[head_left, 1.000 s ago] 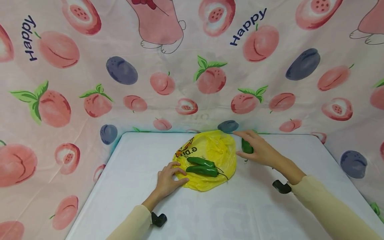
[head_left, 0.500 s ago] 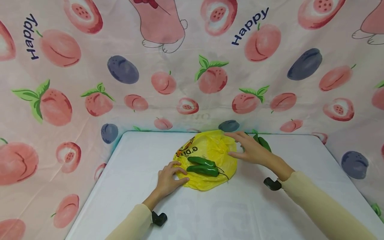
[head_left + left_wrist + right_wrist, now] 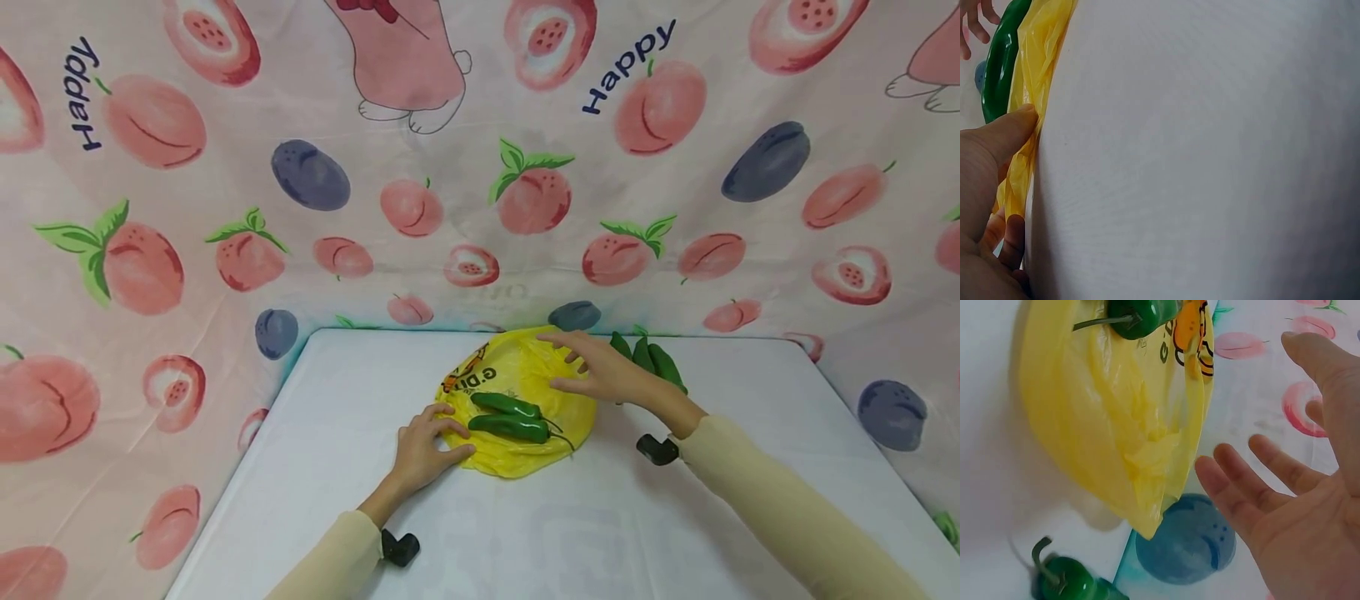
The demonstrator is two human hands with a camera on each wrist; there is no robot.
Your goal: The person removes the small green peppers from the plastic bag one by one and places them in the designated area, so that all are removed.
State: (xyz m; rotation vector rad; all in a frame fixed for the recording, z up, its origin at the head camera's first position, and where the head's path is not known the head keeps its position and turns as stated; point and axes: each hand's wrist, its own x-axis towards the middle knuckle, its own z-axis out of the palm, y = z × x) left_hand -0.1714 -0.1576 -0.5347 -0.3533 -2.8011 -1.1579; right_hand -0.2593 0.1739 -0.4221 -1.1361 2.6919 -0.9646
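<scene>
A yellow plastic bag (image 3: 525,367) lies flat with two green peppers (image 3: 510,428) side by side on it. My left hand (image 3: 420,454) rests at the bag's left edge, fingers spread. In the left wrist view its thumb touches the yellow plastic (image 3: 1038,56), beside a shiny pepper (image 3: 1002,69). Over the bag's upper right part hovers my right hand (image 3: 600,371), thumb and fingers apart and holding nothing. The right wrist view shows that hand (image 3: 1310,519) beside the bag (image 3: 1085,406), not gripping it.
Three more green peppers (image 3: 665,367) lie behind my right wrist near the table's back edge. The white table (image 3: 525,533) meets a hanging cloth (image 3: 450,158) printed with fruit. Each sleeve has a black object at its cuff.
My right hand has moved left, away from the peppers at the right and over the bag, uncovering more of them. My left hand stays at the bag's edge.
</scene>
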